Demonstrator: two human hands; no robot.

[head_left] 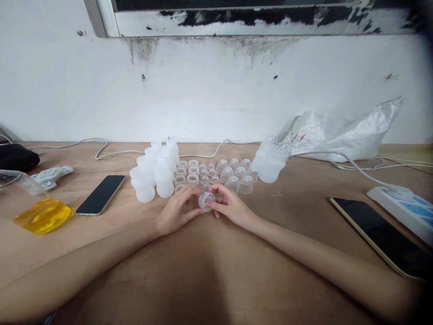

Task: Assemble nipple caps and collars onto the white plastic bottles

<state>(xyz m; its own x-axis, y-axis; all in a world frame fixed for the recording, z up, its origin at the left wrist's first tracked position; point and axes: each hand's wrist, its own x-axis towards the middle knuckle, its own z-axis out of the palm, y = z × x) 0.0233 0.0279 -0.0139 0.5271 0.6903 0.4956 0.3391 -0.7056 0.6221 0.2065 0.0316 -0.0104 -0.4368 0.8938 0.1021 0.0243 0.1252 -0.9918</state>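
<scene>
Low over the table's middle, a small translucent white plastic screw ring is held between both hands, its opening turned partly towards me. My left hand has its thumb and fingers closed on the ring's left side. My right hand pinches at the right side, with the thumb at the opening; a clear part seems to sit inside, too small to make out. Just beyond lie rows of white rings, small clear teats and clear domed caps. Several frosted bottles stand behind my left hand.
Capped bottles stand right of the domed caps, before a plastic bag. Left are a phone and a yellow-filled clear pouch. A tablet-like device and power strip lie right. A white cable runs along the back.
</scene>
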